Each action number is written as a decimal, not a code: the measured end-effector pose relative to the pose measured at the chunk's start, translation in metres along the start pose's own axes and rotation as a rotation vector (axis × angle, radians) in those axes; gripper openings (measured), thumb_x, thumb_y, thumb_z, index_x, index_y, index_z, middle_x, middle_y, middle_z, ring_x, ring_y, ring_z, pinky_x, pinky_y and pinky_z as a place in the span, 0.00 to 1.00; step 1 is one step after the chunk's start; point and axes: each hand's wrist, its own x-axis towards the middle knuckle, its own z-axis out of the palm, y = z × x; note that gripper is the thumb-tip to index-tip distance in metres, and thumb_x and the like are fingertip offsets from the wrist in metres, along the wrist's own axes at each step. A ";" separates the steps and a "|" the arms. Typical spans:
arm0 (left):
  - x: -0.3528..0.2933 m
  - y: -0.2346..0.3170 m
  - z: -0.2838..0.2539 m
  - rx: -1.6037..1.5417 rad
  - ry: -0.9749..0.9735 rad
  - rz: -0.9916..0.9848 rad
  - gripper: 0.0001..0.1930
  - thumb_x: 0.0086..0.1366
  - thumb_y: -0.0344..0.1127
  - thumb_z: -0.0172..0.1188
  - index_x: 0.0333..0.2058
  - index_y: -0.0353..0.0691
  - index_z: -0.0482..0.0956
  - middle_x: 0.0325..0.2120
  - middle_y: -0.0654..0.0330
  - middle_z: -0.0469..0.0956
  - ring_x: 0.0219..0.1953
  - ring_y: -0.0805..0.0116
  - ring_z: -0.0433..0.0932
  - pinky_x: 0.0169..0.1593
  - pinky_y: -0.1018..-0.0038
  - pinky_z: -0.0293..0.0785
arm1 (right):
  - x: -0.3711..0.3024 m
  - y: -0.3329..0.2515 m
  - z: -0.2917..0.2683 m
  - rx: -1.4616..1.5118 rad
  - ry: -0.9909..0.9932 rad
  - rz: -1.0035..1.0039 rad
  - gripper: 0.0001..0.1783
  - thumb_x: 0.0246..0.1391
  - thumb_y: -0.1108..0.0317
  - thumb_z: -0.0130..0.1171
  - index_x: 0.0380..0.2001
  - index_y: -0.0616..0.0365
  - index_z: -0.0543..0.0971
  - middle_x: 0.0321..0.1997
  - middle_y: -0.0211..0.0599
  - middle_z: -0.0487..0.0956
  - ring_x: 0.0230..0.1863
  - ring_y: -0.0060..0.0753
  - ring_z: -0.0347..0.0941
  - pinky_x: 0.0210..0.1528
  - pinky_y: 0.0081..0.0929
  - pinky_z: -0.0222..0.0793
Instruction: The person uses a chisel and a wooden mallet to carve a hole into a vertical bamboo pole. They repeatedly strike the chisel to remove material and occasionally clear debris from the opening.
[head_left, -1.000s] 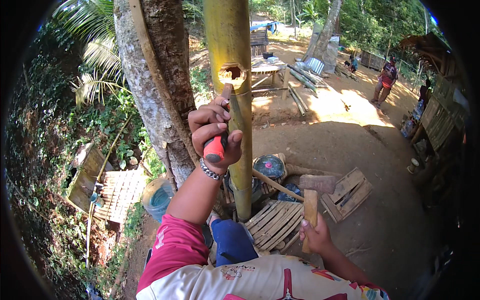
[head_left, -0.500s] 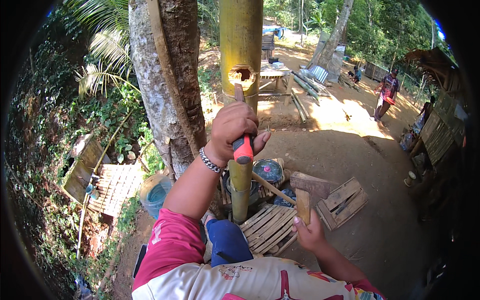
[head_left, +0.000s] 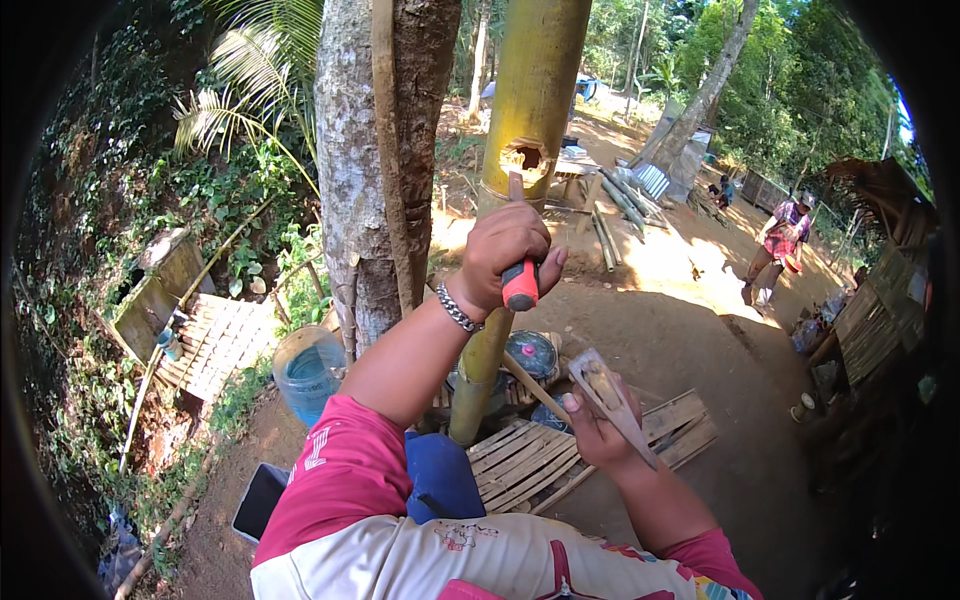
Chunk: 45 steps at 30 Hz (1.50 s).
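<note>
My left hand [head_left: 505, 255], wearing a chain bracelet on its wrist, is wrapped round the red and black handle of a chisel [head_left: 520, 287]. The chisel's narrow blade points up, its tip at the lower edge of a ragged hole in a thick yellow-green bamboo pole [head_left: 540, 75]. Pale torn wood lines the hole. Lower and to the right, my right hand [head_left: 598, 435] is closed on an axe [head_left: 612, 402], close up to its head. The wedge-shaped metal head faces up, with wood showing in its eye. Most of the axe's handle is hidden.
A tree trunk [head_left: 345, 180] stands left of the pole. Beneath are a slatted bamboo platform [head_left: 520, 462], a lidded container [head_left: 532, 352] and a blue translucent bucket [head_left: 308, 375]. Leafy slope drops off at left. At right, another person [head_left: 782, 245] stands on the dirt path near a woven-walled shelter [head_left: 868, 325].
The view has shifted and the pole now looks tilted. My right hand has turned the axe from side-on to end-on. My left hand keeps the chisel at the hole. The other person's pose differs.
</note>
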 end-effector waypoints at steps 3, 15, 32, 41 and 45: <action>0.004 0.001 0.000 0.007 -0.002 -0.003 0.14 0.54 0.20 0.68 0.24 0.41 0.70 0.21 0.58 0.75 0.23 0.60 0.76 0.30 0.69 0.74 | 0.006 0.004 -0.002 0.004 0.055 -0.134 0.20 0.50 0.75 0.66 0.47 0.62 0.76 0.37 0.50 0.82 0.35 0.54 0.82 0.38 0.40 0.77; -0.001 0.000 0.003 -0.003 0.052 -0.028 0.14 0.52 0.21 0.70 0.23 0.41 0.71 0.20 0.58 0.75 0.22 0.58 0.75 0.28 0.67 0.70 | 0.021 0.007 0.000 -0.216 0.057 -0.038 0.18 0.47 0.75 0.66 0.44 0.60 0.78 0.32 0.47 0.81 0.32 0.51 0.81 0.35 0.40 0.76; 0.004 -0.003 -0.001 -0.039 0.099 -0.055 0.13 0.52 0.21 0.70 0.23 0.40 0.71 0.21 0.58 0.75 0.23 0.59 0.76 0.28 0.68 0.70 | 0.036 0.006 -0.003 -0.254 0.076 -0.187 0.15 0.51 0.75 0.60 0.45 0.60 0.77 0.31 0.45 0.79 0.31 0.53 0.78 0.34 0.43 0.74; 0.004 -0.002 -0.008 -0.035 0.124 -0.099 0.14 0.53 0.20 0.69 0.23 0.41 0.70 0.20 0.58 0.75 0.23 0.60 0.77 0.28 0.68 0.72 | 0.037 -0.001 0.001 -0.335 -0.045 -0.076 0.16 0.48 0.69 0.67 0.42 0.57 0.79 0.31 0.43 0.79 0.31 0.52 0.78 0.32 0.45 0.73; -0.003 -0.003 -0.007 -0.052 0.056 -0.012 0.13 0.53 0.20 0.68 0.24 0.40 0.71 0.21 0.58 0.76 0.23 0.60 0.77 0.28 0.69 0.72 | 0.045 -0.009 -0.002 -0.252 -0.078 -0.268 0.17 0.46 0.71 0.66 0.42 0.56 0.80 0.32 0.43 0.79 0.34 0.52 0.79 0.36 0.45 0.75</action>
